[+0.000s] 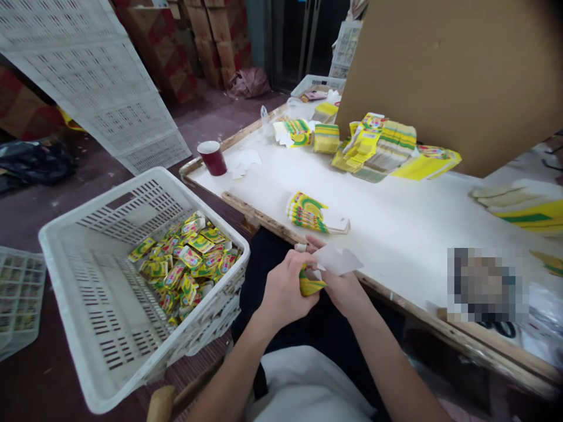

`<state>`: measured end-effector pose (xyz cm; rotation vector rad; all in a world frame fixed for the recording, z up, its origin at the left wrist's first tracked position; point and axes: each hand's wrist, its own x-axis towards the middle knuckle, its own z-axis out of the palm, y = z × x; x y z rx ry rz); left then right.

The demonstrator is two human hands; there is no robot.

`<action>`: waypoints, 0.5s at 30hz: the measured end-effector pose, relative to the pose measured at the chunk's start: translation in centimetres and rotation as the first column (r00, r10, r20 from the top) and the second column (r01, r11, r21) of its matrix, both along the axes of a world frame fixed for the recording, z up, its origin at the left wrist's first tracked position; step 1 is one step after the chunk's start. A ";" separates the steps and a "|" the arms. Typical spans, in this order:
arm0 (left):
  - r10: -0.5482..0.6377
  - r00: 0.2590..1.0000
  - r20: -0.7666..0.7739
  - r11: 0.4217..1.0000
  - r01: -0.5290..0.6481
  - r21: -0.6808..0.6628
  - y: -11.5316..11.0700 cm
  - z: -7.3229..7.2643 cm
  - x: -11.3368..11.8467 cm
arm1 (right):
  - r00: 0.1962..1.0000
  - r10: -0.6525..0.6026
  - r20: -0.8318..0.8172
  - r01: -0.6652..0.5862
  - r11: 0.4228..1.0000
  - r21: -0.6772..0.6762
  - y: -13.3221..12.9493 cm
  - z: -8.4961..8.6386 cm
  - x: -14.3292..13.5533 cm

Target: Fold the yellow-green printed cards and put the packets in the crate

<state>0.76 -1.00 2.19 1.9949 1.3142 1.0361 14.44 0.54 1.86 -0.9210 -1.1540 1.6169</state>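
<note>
At the table's near edge, my left hand (285, 281) is closed round a small yellow and green printed carton (310, 285), partly hidden by the fingers. My right hand (343, 290) meets it from the other side, its fingers on the white inner face of the card (338, 259). A pale wrap shows on one fingertip there. Just beyond both hands, a fanned stack of flat printed cartons (308, 212) lies on the white table (378, 225). To the left, a white plastic crate (101, 281) holds many small folded yellow cartons (191, 258).
A dark red cup (212, 158) stands near the table's left corner beside torn white paper (246, 163). Bundles of flat yellow cartons (373, 143) lie along the back, against a large brown board (440, 76). Stacked white crates (97, 76) lean at upper left. A pixelated patch covers something at right.
</note>
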 end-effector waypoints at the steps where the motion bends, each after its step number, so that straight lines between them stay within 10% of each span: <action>1: -0.002 1.000 -0.013 0.998 0.001 -0.061 0.2 -0.1 -0.1 | 1.000 -0.006 0.023 0.005 0.999 0.047 -0.2 0.0 0.0; 8: 0.053 0.998 0.022 0.999 -0.053 -0.012 0.8 -1.6 -0.1 | 0.830 -0.217 0.514 -0.088 0.858 0.505 -1.2 0.4 -0.1; 12: 0.187 0.978 -0.092 0.982 -0.189 -0.017 0.9 -1.0 -0.4 | 0.794 -0.386 0.471 0.101 0.846 0.523 -0.1 -0.3 0.8; 15: 0.147 0.980 -0.135 0.987 -0.155 -0.051 0.9 -0.3 -1.2 | 0.732 -0.288 0.617 -0.091 0.857 0.508 0.2 -0.2 1.5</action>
